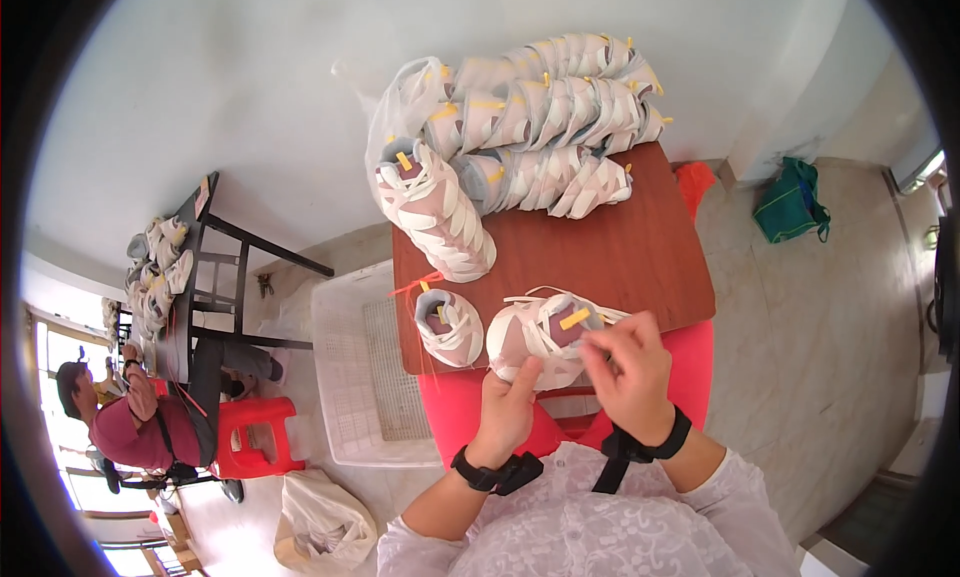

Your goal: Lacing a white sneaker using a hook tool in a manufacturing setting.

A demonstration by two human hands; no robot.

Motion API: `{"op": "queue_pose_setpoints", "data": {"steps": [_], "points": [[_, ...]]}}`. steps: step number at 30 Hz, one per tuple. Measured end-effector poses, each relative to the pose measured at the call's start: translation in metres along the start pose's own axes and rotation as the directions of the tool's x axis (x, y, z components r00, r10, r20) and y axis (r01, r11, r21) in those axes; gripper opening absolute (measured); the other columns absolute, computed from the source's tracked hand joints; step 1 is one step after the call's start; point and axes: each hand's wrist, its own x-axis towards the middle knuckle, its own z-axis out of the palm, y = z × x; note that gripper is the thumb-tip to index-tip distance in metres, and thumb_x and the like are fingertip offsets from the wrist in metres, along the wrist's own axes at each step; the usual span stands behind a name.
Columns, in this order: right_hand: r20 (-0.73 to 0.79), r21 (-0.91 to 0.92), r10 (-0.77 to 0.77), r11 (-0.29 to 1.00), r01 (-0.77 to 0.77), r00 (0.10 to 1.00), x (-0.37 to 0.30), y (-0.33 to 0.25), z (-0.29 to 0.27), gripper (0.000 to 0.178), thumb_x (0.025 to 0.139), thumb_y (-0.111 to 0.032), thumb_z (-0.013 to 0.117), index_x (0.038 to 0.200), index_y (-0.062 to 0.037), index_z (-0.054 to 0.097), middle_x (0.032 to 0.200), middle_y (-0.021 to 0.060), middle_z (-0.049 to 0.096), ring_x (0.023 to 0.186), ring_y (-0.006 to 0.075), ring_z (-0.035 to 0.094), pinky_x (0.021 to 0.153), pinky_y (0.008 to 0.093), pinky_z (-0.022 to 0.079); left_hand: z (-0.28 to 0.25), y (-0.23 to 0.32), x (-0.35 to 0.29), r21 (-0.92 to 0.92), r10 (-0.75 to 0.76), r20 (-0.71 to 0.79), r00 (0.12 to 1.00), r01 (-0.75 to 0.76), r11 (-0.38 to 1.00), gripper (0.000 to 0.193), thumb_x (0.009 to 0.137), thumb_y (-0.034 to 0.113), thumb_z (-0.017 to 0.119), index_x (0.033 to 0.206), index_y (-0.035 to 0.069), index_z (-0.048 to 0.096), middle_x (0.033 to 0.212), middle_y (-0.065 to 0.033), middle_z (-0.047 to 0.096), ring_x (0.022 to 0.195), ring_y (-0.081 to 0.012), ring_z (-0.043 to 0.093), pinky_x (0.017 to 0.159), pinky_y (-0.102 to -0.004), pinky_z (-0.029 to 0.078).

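My left hand (503,414) grips a white and dusty-pink shoe upper (521,339) at the table's near edge, thumb on its side. Loose white laces and a yellow tab show at its opening. Close against its right side, my right hand (632,369) is bent with thumb and fingertips pinched beside the laces. What lies between those fingertips is too small to make out. Just left of the held upper stands another shoe upper (448,329) with a yellow tab and an orange-red string by it. Behind that, a nested stack of uppers (437,217) reaches toward the back.
Long rows of nested uppers (560,112) line the back of the brown table (600,252), beside a clear plastic bag (392,112). A white crate (340,407) and red stool (255,437) stand left, where a person (140,422) sits at another table. A green bag (792,202) lies right.
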Motion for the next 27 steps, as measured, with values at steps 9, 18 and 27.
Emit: {"op": "queue_pose_setpoints", "data": {"steps": [9, 18, 27], "points": [[0.021, 0.094, -0.067, 0.993, 0.064, 0.998, -0.004, -0.005, 0.017, 0.015, 0.071, -0.001, 0.073, 0.083, -0.0044, 0.065, 0.074, 0.0055, 0.053, 0.058, 0.0174, 0.056, 0.048, 0.0270, 0.044, 0.004, -0.003, -0.005, 0.070, 0.108, 0.095, 0.990, -0.115, 0.991, 0.024, 0.095, 0.012, 0.052, 0.114, -0.001, 0.059, 0.100, -0.0018, 0.063, 0.086, -0.0064, 0.055, 0.073, -0.0229, 0.044], [0.063, 0.119, -0.031, 0.993, 0.023, 0.998, 0.017, -0.009, 0.012, 0.012, 0.072, -0.003, 0.071, 0.082, -0.0012, 0.064, 0.075, 0.0072, 0.054, 0.060, 0.0180, 0.057, 0.052, 0.0290, 0.046, -0.002, -0.014, -0.006, 0.215, 0.103, 0.122, 0.987, -0.127, 0.968, 0.022, 0.091, 0.004, 0.055, 0.113, -0.002, 0.059, 0.102, -0.0040, 0.064, 0.093, -0.0092, 0.057, 0.080, -0.0250, 0.046], [0.352, 0.195, 0.231, 0.930, -0.312, 0.907, 0.024, -0.001, 0.006, 0.015, 0.074, -0.010, 0.068, 0.077, 0.0009, 0.059, 0.076, 0.0083, 0.055, 0.066, 0.0189, 0.057, 0.057, 0.0288, 0.044, 0.003, 0.002, -0.005, 0.099, 0.118, 0.194, 0.974, -0.139, 0.985, 0.022, 0.092, 0.009, 0.054, 0.112, -0.002, 0.058, 0.097, -0.0059, 0.064, 0.089, -0.0104, 0.058, 0.078, -0.0264, 0.047]]}}
